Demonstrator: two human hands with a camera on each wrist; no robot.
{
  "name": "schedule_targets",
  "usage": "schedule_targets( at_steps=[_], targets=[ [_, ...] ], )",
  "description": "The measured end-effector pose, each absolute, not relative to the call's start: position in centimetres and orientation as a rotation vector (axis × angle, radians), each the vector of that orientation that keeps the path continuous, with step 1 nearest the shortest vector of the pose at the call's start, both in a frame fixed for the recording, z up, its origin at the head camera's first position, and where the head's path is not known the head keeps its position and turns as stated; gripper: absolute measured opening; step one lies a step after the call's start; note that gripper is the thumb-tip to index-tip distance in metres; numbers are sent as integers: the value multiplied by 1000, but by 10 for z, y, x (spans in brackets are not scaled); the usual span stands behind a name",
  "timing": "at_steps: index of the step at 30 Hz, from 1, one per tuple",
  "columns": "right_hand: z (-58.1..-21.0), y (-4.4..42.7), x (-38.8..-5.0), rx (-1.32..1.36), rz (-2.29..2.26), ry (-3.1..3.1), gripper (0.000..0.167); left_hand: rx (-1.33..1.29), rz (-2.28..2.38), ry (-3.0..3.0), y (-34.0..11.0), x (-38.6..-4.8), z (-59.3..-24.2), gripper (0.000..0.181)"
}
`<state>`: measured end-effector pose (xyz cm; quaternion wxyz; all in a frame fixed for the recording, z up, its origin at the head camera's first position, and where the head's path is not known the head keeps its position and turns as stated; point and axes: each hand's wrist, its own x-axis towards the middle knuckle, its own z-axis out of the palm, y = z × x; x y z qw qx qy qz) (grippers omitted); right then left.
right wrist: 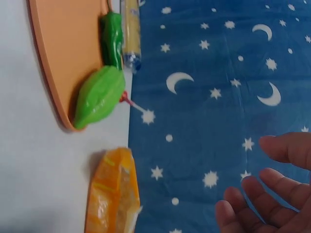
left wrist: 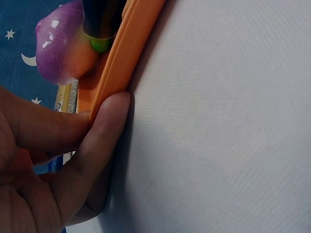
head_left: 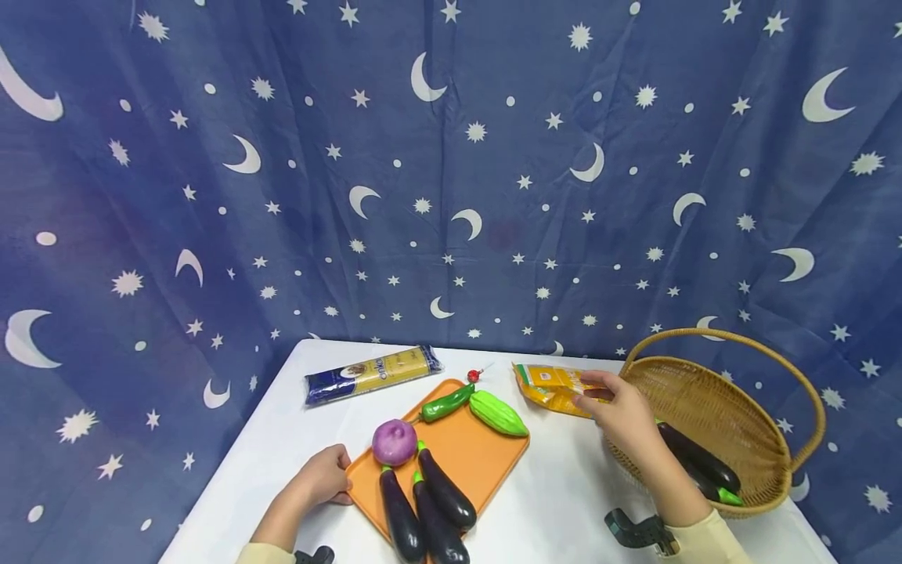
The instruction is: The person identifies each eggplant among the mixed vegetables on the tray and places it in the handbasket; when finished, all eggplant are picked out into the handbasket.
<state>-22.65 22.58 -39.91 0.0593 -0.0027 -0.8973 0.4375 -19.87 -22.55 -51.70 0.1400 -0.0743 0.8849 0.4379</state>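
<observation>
My left hand (head_left: 322, 478) pinches the left edge of an orange tray (head_left: 486, 454) between thumb and fingers, close up in the left wrist view. On the tray lie a purple onion (head_left: 395, 442), several eggplants (head_left: 402, 517), a dark green pepper (head_left: 447, 403) and a light green ridged vegetable (head_left: 498, 413). My right hand (head_left: 627, 415) hovers by the right end of an orange-yellow food packet (head_left: 550, 384). In the right wrist view its fingers (right wrist: 255, 189) are relaxed and apart from the packet, holding nothing.
Right of the packet, a wicker basket (head_left: 705, 384) with a tall handle leans tilted, with eggplants (head_left: 698, 458) inside. A blue and yellow pasta packet (head_left: 373, 376) lies at the back left. Behind the tray is a red lollipop (head_left: 474, 376). A starry curtain (head_left: 451, 180) hangs behind the table.
</observation>
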Motion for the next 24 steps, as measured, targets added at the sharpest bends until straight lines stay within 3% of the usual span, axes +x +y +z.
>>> schedule_targets(
  at_steps=[24],
  targets=[
    [-431,165,-227,64,1391,-2720,43,-222,1329,2548,-226,-197,-520,23]
  ],
)
